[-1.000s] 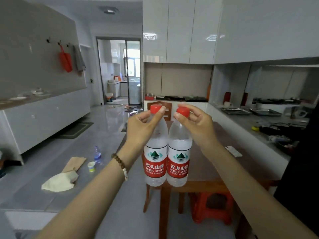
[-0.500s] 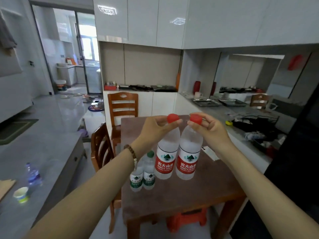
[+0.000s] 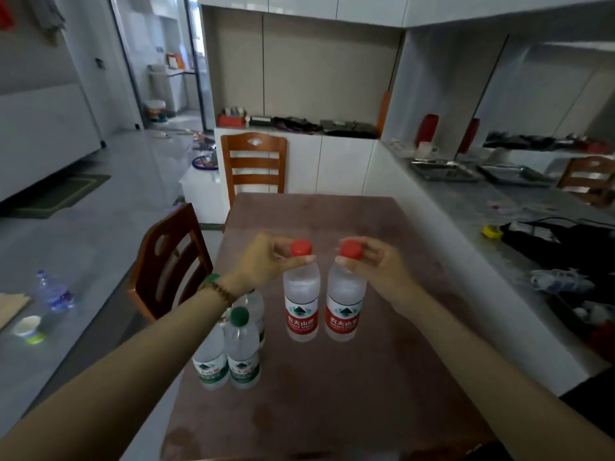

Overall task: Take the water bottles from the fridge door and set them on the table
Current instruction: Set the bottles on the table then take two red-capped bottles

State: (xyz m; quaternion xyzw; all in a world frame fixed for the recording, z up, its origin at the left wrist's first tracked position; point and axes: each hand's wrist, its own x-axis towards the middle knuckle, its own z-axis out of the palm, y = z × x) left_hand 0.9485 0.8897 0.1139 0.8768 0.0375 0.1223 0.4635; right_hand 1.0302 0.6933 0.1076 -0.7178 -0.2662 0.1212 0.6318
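Two clear water bottles with red caps and red labels stand side by side over the middle of the brown table [image 3: 382, 377]. My left hand [image 3: 266, 261] pinches the neck of the left red-capped bottle [image 3: 301, 301]. My right hand [image 3: 376, 264] pinches the neck of the right red-capped bottle [image 3: 344, 304]. Their bases are at or just above the tabletop; I cannot tell which. Green-labelled bottles [image 3: 241, 354] stand on the table to the left, partly behind my left forearm.
A wooden chair [image 3: 166, 261] stands at the table's left side, another chair [image 3: 254, 164] at its far end. A grey counter [image 3: 482, 211] with trays and clutter runs along the right. A bottle and cup [image 3: 30, 329] lie on the floor at left.
I have come up to the table and the view has tilted down. Both red-capped bottles have dropped from chest height to the tabletop, slightly apart from each other.
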